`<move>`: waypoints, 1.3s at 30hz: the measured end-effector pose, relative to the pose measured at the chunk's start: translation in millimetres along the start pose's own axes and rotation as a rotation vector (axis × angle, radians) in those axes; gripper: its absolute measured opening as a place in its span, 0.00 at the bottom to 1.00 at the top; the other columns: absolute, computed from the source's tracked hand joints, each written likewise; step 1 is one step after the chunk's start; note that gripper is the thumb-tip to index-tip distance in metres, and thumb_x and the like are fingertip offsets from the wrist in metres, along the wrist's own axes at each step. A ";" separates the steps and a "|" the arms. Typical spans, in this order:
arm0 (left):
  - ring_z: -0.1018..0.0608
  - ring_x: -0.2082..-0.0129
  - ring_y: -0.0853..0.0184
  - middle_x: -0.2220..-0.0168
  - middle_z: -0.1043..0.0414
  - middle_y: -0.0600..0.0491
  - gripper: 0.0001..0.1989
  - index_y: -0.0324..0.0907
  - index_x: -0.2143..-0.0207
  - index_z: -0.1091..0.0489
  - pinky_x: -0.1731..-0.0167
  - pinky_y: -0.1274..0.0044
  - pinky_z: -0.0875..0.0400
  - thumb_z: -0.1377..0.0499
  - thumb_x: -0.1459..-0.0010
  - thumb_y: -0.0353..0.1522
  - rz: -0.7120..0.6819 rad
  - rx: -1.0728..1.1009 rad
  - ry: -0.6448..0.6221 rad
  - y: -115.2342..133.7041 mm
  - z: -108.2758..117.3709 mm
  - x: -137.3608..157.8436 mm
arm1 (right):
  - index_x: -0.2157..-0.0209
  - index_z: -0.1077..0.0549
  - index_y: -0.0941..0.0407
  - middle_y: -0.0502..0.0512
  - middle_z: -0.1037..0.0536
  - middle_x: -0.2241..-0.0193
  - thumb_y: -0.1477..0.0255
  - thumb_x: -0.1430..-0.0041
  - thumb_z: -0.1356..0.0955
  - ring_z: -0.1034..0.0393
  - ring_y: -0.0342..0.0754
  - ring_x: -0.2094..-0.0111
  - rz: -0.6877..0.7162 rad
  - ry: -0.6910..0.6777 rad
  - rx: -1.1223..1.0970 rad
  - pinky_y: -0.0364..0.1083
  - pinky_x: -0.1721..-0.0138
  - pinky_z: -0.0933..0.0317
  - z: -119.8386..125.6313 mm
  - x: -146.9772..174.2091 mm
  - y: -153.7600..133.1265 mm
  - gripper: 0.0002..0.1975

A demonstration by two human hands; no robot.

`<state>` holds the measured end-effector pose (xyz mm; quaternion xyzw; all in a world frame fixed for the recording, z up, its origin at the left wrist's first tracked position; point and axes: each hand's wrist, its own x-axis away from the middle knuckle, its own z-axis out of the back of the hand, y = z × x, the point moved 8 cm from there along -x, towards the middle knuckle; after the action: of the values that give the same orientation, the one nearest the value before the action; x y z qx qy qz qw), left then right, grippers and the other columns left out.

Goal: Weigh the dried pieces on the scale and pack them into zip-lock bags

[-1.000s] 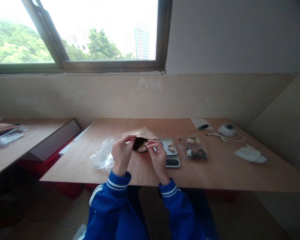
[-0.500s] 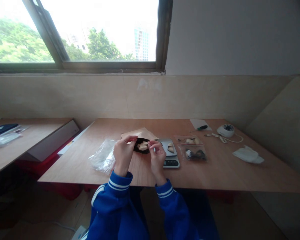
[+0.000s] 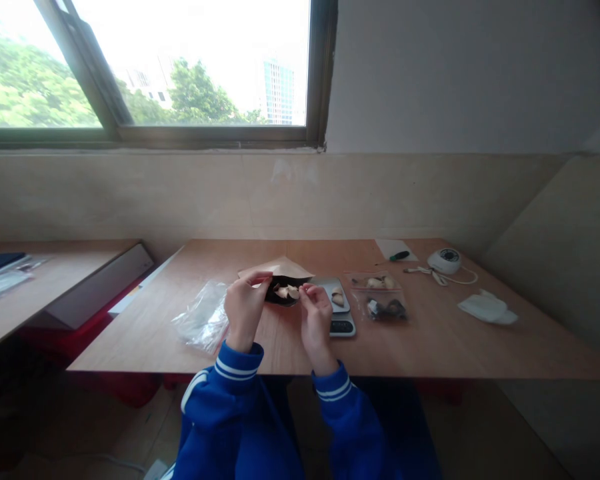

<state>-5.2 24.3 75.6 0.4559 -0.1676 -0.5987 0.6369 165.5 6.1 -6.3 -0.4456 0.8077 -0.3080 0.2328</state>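
The left hand (image 3: 243,308) and right hand (image 3: 314,312) pinch the open paper bag (image 3: 280,280) by its thin, floppy rim, best held gently

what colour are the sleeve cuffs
Blue with white stripes, on both sleeve cuffs, clearest in the head view.

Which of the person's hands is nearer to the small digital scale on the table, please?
The right hand is nearer: it sits just left of the scale, almost beside its edge. The left hand is farther left, beyond the open brown pouch that both hands hold.
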 end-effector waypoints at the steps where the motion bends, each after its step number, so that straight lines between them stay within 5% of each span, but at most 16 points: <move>1: 0.19 0.65 0.63 0.68 0.19 0.56 0.09 0.50 0.67 0.21 0.69 0.77 0.32 0.41 0.47 0.37 -0.001 -0.004 0.002 -0.3 0.6 0.1 | 0.75 0.32 0.55 0.47 0.27 0.70 0.73 0.57 0.26 0.30 0.44 0.64 -0.031 -0.009 -0.017 0.48 0.56 0.36 2.6 0.0 -3.7 0.10; 5: 0.20 0.65 0.63 0.68 0.19 0.57 0.09 0.50 0.67 0.21 0.68 0.77 0.32 0.41 0.47 0.38 -0.010 -0.008 0.017 -5.4 4.7 -1.5 | 0.75 0.32 0.55 0.48 0.26 0.69 0.74 0.60 0.25 0.29 0.44 0.65 -0.040 -0.014 -0.008 0.48 0.57 0.34 32.2 -12.1 -36.2 0.12; 11: 0.19 0.67 0.63 0.69 0.19 0.58 0.09 0.51 0.67 0.21 0.70 0.77 0.32 0.40 0.48 0.39 -0.008 0.000 0.068 -10.8 12.4 -10.3 | 0.73 0.32 0.56 0.50 0.27 0.69 0.71 0.52 0.30 0.30 0.45 0.64 0.421 0.075 0.500 0.48 0.56 0.36 86.5 -76.0 -94.2 0.06; 14: 0.19 0.67 0.63 0.70 0.20 0.58 0.09 0.52 0.67 0.21 0.70 0.77 0.32 0.40 0.48 0.39 0.005 -0.005 0.065 -10.5 11.8 -11.5 | 0.74 0.30 0.57 0.53 0.28 0.71 0.74 0.50 0.35 0.31 0.46 0.68 0.413 -0.110 0.893 0.48 0.61 0.35 75.1 -113.3 -68.3 0.02; 20: 0.19 0.67 0.63 0.69 0.19 0.57 0.10 0.50 0.66 0.21 0.69 0.77 0.31 0.40 0.49 0.39 -0.026 0.012 0.036 -11.3 10.3 -10.7 | 0.78 0.28 0.57 0.52 0.29 0.71 0.81 0.55 0.38 0.32 0.46 0.69 0.344 -0.302 1.060 0.48 0.62 0.36 62.3 -140.2 -21.3 0.08; 27: 0.19 0.67 0.63 0.70 0.19 0.56 0.10 0.50 0.67 0.21 0.70 0.77 0.31 0.40 0.49 0.40 -0.028 0.025 0.033 -10.2 9.5 -16.6 | 0.74 0.25 0.55 0.52 0.26 0.69 0.80 0.53 0.36 0.30 0.48 0.63 0.315 -0.442 1.120 0.49 0.55 0.37 56.7 -122.9 -33.4 0.09; 32: 0.19 0.67 0.64 0.70 0.20 0.56 0.10 0.49 0.66 0.21 0.69 0.78 0.29 0.40 0.49 0.39 -0.036 0.091 0.010 -13.5 3.9 -17.4 | 0.66 0.25 0.55 0.52 0.22 0.67 0.74 0.44 0.37 0.28 0.47 0.63 0.241 -0.495 0.785 0.46 0.57 0.36 22.2 -79.5 -68.0 0.09; 35: 0.19 0.68 0.64 0.70 0.19 0.55 0.10 0.47 0.67 0.21 0.69 0.78 0.28 0.40 0.49 0.38 -0.060 0.115 -0.002 -11.2 0.3 -15.8 | 0.63 0.24 0.55 0.53 0.22 0.63 0.74 0.40 0.39 0.28 0.46 0.59 0.137 -0.727 0.706 0.46 0.55 0.35 -19.3 -36.6 -68.5 0.12; 39: 0.19 0.68 0.64 0.69 0.19 0.54 0.10 0.45 0.68 0.21 0.68 0.77 0.28 0.40 0.49 0.37 -0.072 0.115 -0.007 -6.1 -0.9 -10.8 | 0.60 0.23 0.54 0.54 0.25 0.53 0.81 0.40 0.42 0.31 0.45 0.50 0.251 -1.007 0.915 0.46 0.46 0.40 -67.2 13.1 -44.8 0.18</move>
<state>-10.6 35.4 73.9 0.4954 -0.1876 -0.6121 0.5871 141.1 -4.2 71.1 -0.2946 0.4353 -0.3442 0.7780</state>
